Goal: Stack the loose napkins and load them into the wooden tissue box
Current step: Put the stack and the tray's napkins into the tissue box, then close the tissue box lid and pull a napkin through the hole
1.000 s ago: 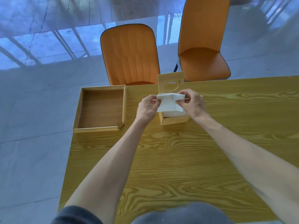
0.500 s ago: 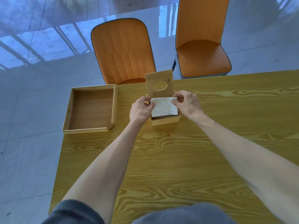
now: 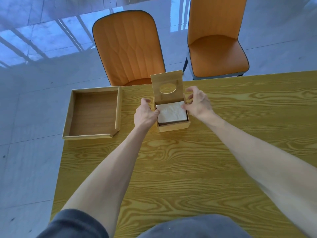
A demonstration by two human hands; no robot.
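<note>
A white stack of napkins (image 3: 172, 112) sits inside the small square wooden tissue box (image 3: 173, 125), lid upright behind, near the far edge of the yellow wood-grain surface (image 3: 188, 169), flanked by left hand (image 3: 145, 115) and right hand (image 3: 197, 103), fingers loosely spread and gripping nothing, a shallow wooden tray (image 3: 93, 112) left of the box.

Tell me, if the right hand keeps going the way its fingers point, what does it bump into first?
Probably the upright lid of the wooden tissue box. The right hand points left, fingers curled just beside the lid's edge. Depth is hard to judge from one view.
</note>
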